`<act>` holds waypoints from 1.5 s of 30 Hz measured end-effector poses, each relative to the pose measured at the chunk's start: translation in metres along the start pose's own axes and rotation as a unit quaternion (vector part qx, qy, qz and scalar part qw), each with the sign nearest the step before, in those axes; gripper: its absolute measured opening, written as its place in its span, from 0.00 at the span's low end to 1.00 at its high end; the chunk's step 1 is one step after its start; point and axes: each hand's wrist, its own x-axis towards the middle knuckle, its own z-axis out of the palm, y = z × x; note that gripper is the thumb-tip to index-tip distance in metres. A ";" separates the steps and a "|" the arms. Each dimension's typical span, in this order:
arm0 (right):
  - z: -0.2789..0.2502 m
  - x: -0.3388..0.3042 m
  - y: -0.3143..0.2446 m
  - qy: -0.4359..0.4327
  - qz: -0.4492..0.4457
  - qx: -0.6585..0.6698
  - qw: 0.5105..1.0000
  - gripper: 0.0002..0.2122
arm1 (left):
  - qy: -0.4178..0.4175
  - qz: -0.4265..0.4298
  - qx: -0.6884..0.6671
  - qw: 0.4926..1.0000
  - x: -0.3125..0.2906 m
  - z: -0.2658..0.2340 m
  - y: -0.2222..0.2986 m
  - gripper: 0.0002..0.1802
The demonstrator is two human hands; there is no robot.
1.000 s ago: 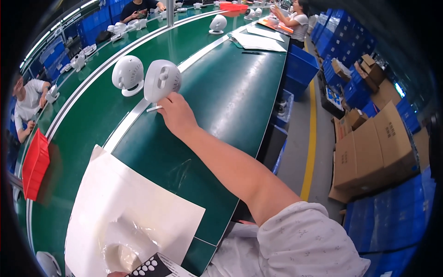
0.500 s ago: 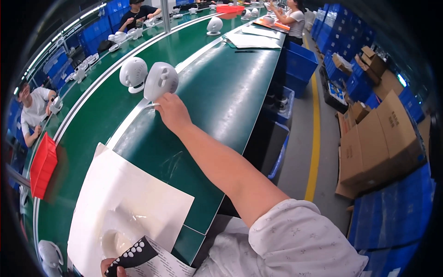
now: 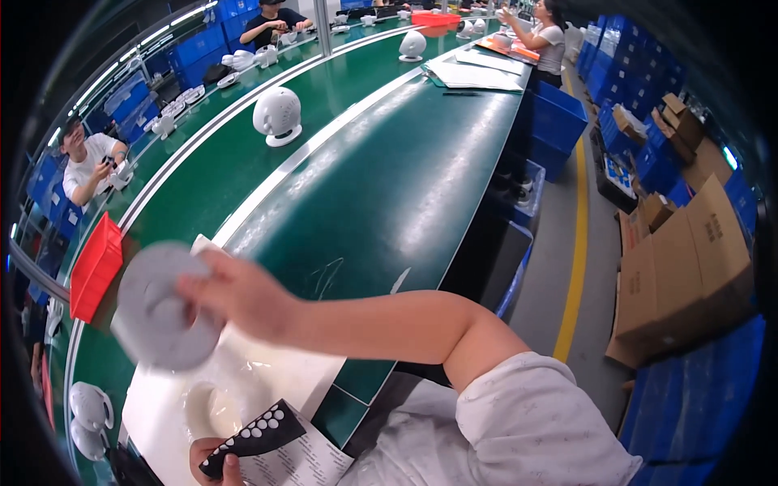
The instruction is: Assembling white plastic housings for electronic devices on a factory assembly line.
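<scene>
My right hand [image 3: 247,298] grips a white round-headed device [image 3: 158,324], smeared by motion, with its flat round side toward me. It hangs over the pale board [image 3: 312,364], which has a moulded round hollow [image 3: 212,405] in it. Low in the picture, my left hand [image 3: 212,463] pinches a black strip of white round stickers [image 3: 258,437] together with a printed paper sheet [image 3: 304,460]. Another white device [image 3: 277,117] stands upright on its base on the green belt [image 3: 203,174].
A red bin [image 3: 96,267] stands at the belt's left side. More white devices [image 3: 91,409] sit at lower left. Papers [image 3: 474,73] lie on the far table. People work across the belt and at the far end. Blue crates [image 3: 559,113] and cartons [image 3: 677,275] stand on the right.
My right hand has lifted the device off the far part of the table and swung it left and nearer, over the board. My left hand keeps its hold; the head view has shifted slightly.
</scene>
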 end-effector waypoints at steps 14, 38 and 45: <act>0.048 -0.007 0.035 -0.273 0.240 -0.142 0.921 0.16 | -0.130 0.176 0.099 0.971 -0.019 -0.007 0.005 0.16; 0.001 -0.031 0.027 -0.192 0.147 -0.352 0.904 0.20 | -0.045 0.039 0.102 0.993 -0.023 -0.002 0.028 0.18; -0.022 -0.114 0.020 -0.101 0.038 -0.134 0.985 0.28 | -0.056 0.094 0.029 0.994 -0.005 0.001 0.047 0.10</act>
